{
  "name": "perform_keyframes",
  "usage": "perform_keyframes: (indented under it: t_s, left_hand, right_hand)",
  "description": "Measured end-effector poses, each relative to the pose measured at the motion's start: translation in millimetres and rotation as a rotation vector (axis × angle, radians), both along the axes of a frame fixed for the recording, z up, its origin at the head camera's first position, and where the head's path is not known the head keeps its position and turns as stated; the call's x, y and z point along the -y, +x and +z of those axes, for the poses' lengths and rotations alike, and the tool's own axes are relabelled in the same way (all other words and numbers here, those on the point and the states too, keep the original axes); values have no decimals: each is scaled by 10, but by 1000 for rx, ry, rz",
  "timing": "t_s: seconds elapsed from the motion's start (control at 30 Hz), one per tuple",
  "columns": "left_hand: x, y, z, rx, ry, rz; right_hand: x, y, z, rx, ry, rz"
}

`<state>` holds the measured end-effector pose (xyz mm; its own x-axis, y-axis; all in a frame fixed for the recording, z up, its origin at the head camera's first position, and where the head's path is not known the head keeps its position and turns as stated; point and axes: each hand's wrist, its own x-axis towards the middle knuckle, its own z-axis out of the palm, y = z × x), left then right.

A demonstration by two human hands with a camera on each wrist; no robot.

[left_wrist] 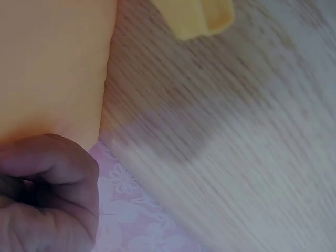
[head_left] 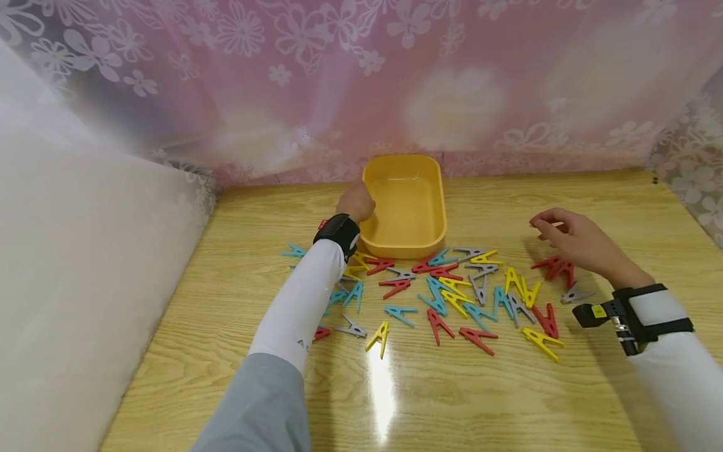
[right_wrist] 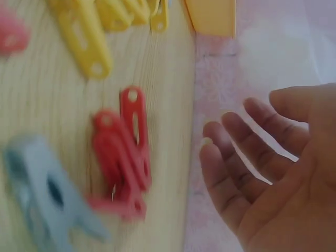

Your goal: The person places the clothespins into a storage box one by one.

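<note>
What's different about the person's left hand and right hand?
The left hand is at the side of the yellow tub, while the right hand is near some red pegs. The left hand's fingers are curled, gripping the tub's edge; the right hand's fingers are loose and hold nothing. Both hands have a black strap at the wrist.

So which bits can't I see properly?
Left hand: head view, it hides its own fingertips; left wrist view, the left edge cuts it off.
Red peg: head view, part hidden by the left sleeve.
Grey peg: right wrist view, blurred, cut off by the bottom edge.
Tub: right wrist view, cut off by the top edge.
</note>
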<state>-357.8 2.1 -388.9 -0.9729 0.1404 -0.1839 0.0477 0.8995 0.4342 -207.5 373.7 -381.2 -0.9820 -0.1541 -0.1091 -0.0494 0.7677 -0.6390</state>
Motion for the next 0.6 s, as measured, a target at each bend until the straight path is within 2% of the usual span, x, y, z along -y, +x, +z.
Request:
perform_keyframes:
  t_s: [0.27, 0.4, 0.6]
  left_hand:
    - [-11, -15, 3, -2, -25, 5]
    - [-11, -6, 6, 11, -16, 10]
    - [-22, 16, 16, 13, -24, 6]
  right_hand:
    - [-186, 125, -32, -40, 109, 80]
    - [-236, 175, -82, -22, 137, 146]
    - [-239, 243, -169, -113, 220, 260]
